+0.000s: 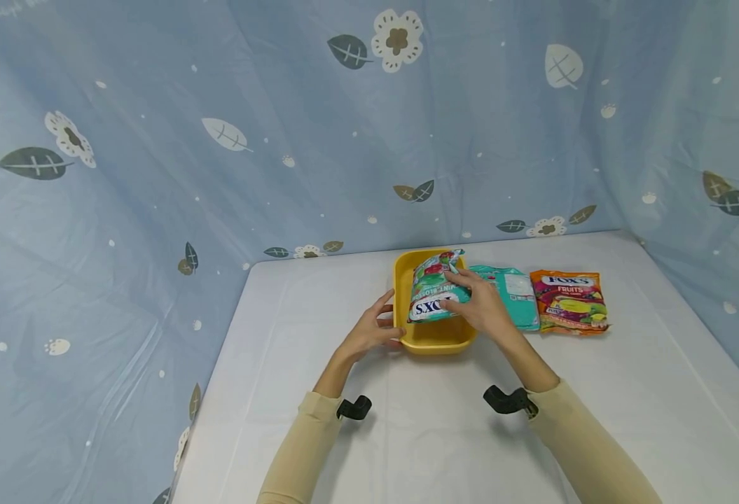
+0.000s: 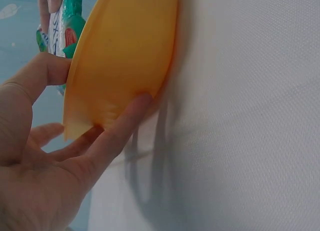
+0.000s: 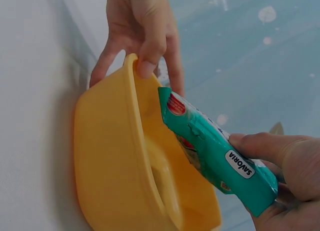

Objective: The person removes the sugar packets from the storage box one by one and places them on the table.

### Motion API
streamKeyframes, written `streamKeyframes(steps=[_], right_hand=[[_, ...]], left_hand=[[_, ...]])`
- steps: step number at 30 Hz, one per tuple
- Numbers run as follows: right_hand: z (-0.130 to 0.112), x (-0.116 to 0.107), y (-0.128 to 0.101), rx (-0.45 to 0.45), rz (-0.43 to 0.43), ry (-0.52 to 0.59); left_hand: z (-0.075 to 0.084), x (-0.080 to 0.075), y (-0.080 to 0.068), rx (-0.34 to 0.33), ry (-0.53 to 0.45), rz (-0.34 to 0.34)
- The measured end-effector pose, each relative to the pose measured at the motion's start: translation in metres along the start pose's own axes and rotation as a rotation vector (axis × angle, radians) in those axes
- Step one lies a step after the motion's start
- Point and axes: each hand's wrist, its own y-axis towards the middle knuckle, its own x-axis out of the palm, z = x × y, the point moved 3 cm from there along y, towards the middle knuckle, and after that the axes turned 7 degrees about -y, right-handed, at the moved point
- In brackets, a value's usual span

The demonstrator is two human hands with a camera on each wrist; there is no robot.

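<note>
My right hand (image 1: 484, 306) grips a teal FOX'S candy bag (image 1: 431, 290), lettered "MINT BLOSSOM", tilted over the mouth of a yellow plastic tub (image 1: 435, 348). Its thumb and fingers hold the bag by one edge. In the right wrist view the bag (image 3: 220, 158) appears edge-on, showing a SAVORIA label. At the tub's left side, my left hand (image 1: 372, 330) holds the rim, with the thumb hooked over it and the fingers against the outer wall. The left wrist view shows the tub's outer wall (image 2: 125, 51) between spread fingers and thumb. Part of the tub's inside is hidden by the bag.
Right of the tub lies another teal bag (image 1: 520, 301), back side up, partly behind my right hand. Beside it rests an orange FOX'S Fruits bag (image 1: 571, 304). All stand on a white-covered table (image 1: 432, 434), backed by a blue patterned curtain (image 1: 319, 154).
</note>
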Motion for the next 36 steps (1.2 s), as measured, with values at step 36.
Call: streamKeyframes(steps=[36], right_hand=[[-0.007, -0.025, -0.016, -0.022, 0.059, 0.038]], left_hand=[[0.001, 0.001, -0.003, 0.004, -0.014, 0.002]])
